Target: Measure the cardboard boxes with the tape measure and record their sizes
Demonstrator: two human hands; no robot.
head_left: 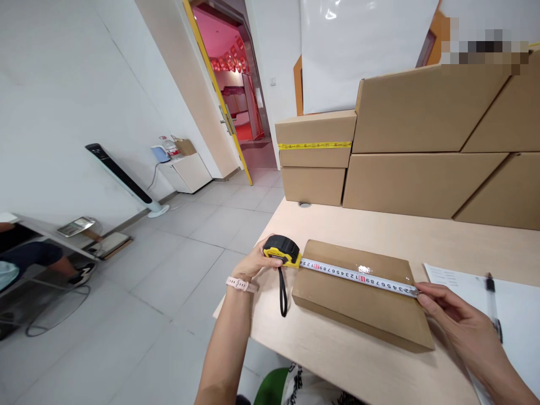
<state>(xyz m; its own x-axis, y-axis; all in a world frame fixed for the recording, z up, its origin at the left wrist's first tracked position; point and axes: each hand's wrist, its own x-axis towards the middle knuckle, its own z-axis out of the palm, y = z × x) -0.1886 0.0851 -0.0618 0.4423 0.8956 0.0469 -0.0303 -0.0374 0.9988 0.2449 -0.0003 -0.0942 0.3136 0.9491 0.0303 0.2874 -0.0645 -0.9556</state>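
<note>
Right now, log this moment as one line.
left hand: grips tape measure | right hand: holds tape's end | tape: drawn out across box top | box: on table | pen: on paper

"What stands by the left wall (63,84)?"
"A tower fan (120,175), near a white cabinet (193,171) with a bottle (171,148) on top."
"And past the yellow-edged door (211,73)?"
"A pink-lit room (237,102) with red hanging decorations (230,61)."

Blk/yel tape measure (282,250) at L end of brn cardboard box (358,305), blk strap (283,313) looped below case. Blade (358,276) out, straight, running lengthwise over box top, nums upside-down. Box closed, flat on bench (320,344), slightly angled, shiny patch up top.
</note>
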